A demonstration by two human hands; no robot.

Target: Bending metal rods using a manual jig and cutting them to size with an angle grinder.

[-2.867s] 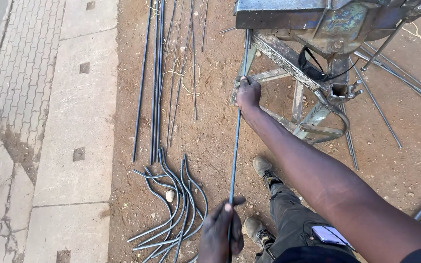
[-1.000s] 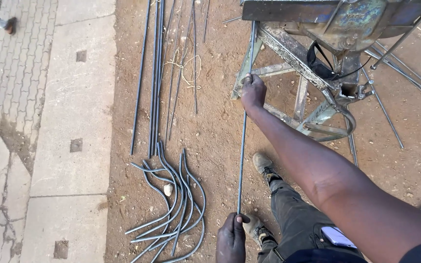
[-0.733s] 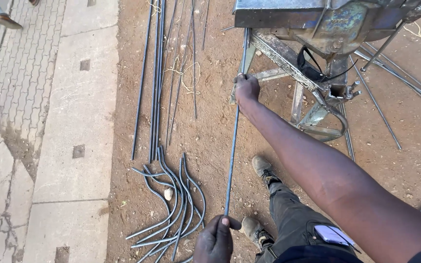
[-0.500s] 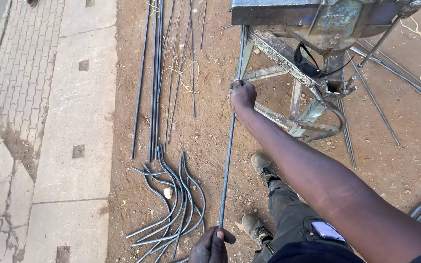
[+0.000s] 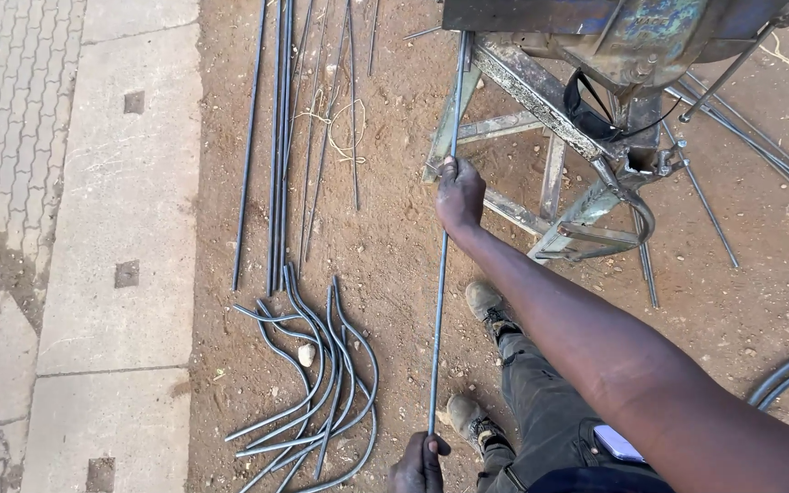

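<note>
Head view shows 1 straight steel rod running almost vertically through the middle of the frame, its long axis tipped slightly so the top leans to the right. Both hands are on it. At the bottom centre, the left hand has its grip wrapped closed around the rod's near end, partly cut off by the frame edge. Higher up, just left of centre, the right hand reaches out on a long extended arm and has its grip clamped around the same rod, roughly two thirds of the way up its visible length. Above that hand the rod carries on to the top centre of the frame, where it meets the edge of a rusty metal stand; whether its tip is slotted into anything there I cannot tell.

So the rod lies between the 2 grips and beyond the far one, pointing away from the person toward the stand. The right hand is the nearer one to the stand, the left hand the nearer one to the body.

Below the rod are 2 dusty boots on bare reddish soil. In the lower left of the dirt patch lies a heap of bent rods, and straight rods lie above it, beside a concrete kerb at the left
</note>
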